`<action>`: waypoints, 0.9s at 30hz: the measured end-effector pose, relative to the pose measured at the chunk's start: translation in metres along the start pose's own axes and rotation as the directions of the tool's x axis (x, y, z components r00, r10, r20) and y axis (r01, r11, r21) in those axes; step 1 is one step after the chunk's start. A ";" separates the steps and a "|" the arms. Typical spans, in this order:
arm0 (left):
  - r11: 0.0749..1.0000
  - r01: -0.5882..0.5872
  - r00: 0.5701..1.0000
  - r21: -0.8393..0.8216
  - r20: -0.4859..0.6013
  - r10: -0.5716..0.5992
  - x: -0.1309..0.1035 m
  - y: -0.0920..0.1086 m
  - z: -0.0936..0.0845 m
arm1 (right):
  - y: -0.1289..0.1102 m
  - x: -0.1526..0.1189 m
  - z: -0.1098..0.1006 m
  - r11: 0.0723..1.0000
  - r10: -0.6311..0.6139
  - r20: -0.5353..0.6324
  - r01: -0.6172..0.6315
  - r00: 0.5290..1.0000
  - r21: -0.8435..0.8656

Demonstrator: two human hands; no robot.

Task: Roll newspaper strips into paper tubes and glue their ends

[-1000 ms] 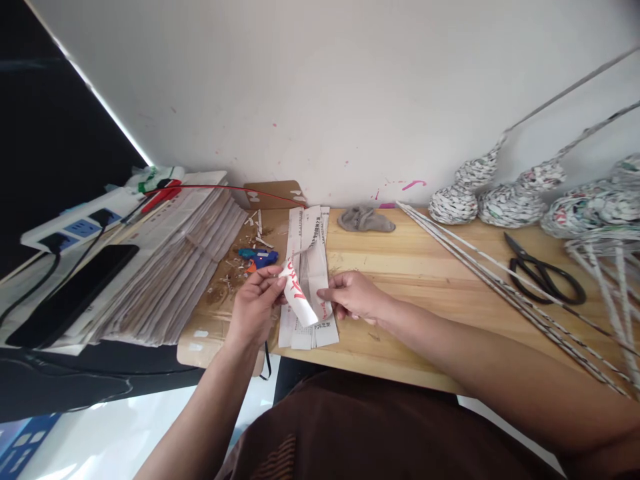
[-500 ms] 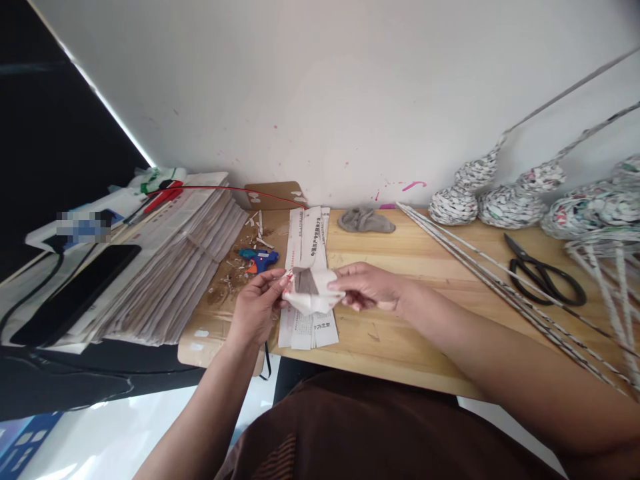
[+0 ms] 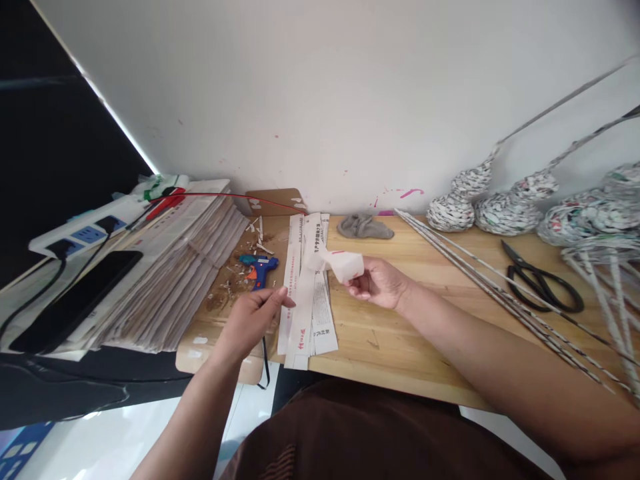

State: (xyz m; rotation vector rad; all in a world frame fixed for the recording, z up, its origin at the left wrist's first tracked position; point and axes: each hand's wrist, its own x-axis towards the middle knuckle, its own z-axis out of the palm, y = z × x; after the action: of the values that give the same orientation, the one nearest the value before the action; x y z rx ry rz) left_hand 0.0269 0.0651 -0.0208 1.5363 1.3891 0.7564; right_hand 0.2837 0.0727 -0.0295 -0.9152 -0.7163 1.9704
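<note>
My right hand (image 3: 379, 281) is closed on one end of a paper strip (image 3: 345, 265), which is white newspaper with red print. The strip curls and twists away to the left, over a bundle of long newspaper strips (image 3: 323, 317) lying on the table. Where its far end lies among them is hard to tell. My left hand (image 3: 259, 317) hovers by the left edge of the bundle, fingers loosely bent and the thumb tip a little apart, with nothing visible in it. Just beyond it rests a blue glue gun (image 3: 265, 262) on stained cardboard.
A tall newspaper stack (image 3: 190, 267) on the left carries a black phone (image 3: 80, 300) and a power strip (image 3: 83, 233). A grey cloth (image 3: 365, 227) lies by the wall. Rolled paper rods (image 3: 465, 270), black scissors (image 3: 543, 287) and woven paper gourds (image 3: 453, 213) occupy the right.
My left hand has let go of the strip and moved slightly down and left. In my right hand the strip's end has shifted right and up, now twisted.
</note>
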 end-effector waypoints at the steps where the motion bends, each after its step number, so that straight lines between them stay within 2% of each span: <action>1: 0.994 0.060 0.995 -0.086 0.087 -0.053 -0.001 0.002 0.003 | 0.002 0.000 0.002 0.999 -0.006 0.010 0.006 1.000 -0.048; 3: 0.944 0.193 0.960 -0.269 0.251 -0.125 -0.003 0.006 0.014 | 0.007 -0.002 0.005 0.982 -0.030 0.044 0.038 0.999 -0.186; 5: 0.867 0.291 0.931 -0.404 0.328 -0.160 -0.002 0.009 0.027 | 0.010 -0.004 0.009 0.929 -0.051 0.118 0.090 0.992 -0.358; 8: 0.786 0.307 0.938 -0.537 0.310 -0.154 0.006 0.013 0.041 | 0.014 -0.007 0.013 0.822 0.004 0.250 0.139 0.968 -0.552; 11: 0.755 0.244 0.965 -0.609 0.230 -0.126 0.021 0.015 0.042 | 0.017 -0.008 0.010 0.781 0.075 0.311 0.138 0.947 -0.609; 14: 0.776 0.202 0.979 -0.598 0.139 -0.147 0.034 0.015 0.033 | 0.019 -0.004 0.006 0.833 0.087 0.308 0.101 0.947 -0.545; 17: 0.786 0.117 0.992 -0.607 0.037 -0.119 0.038 0.013 0.019 | 0.017 0.000 0.003 0.937 -0.032 0.205 0.101 0.978 -0.334; 19: 0.702 0.044 0.998 -0.711 0.002 -0.061 0.033 0.014 0.007 | 0.014 0.003 0.002 0.966 -0.185 0.084 0.197 0.979 -0.170; 22: 0.505 0.003 0.999 -0.863 0.027 0.040 0.015 0.020 -0.012 | 0.011 0.007 0.001 0.933 -0.357 -0.047 0.354 0.933 -0.070; 24: 0.444 0.007 0.992 -0.896 0.063 0.112 0.001 0.023 -0.026 | 0.013 0.010 0.000 0.924 -0.379 -0.096 0.370 0.921 -0.098; 27: 0.444 0.002 0.983 -0.896 0.083 0.163 -0.014 0.024 -0.043 | 0.018 0.011 0.000 0.941 -0.326 -0.131 0.308 0.936 -0.140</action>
State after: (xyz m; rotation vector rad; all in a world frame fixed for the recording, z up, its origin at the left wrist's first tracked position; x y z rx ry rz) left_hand -0.0040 0.0618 0.0200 0.7460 0.5482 1.1567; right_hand 0.2716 0.0732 -0.0467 -0.9437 -0.8412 1.5697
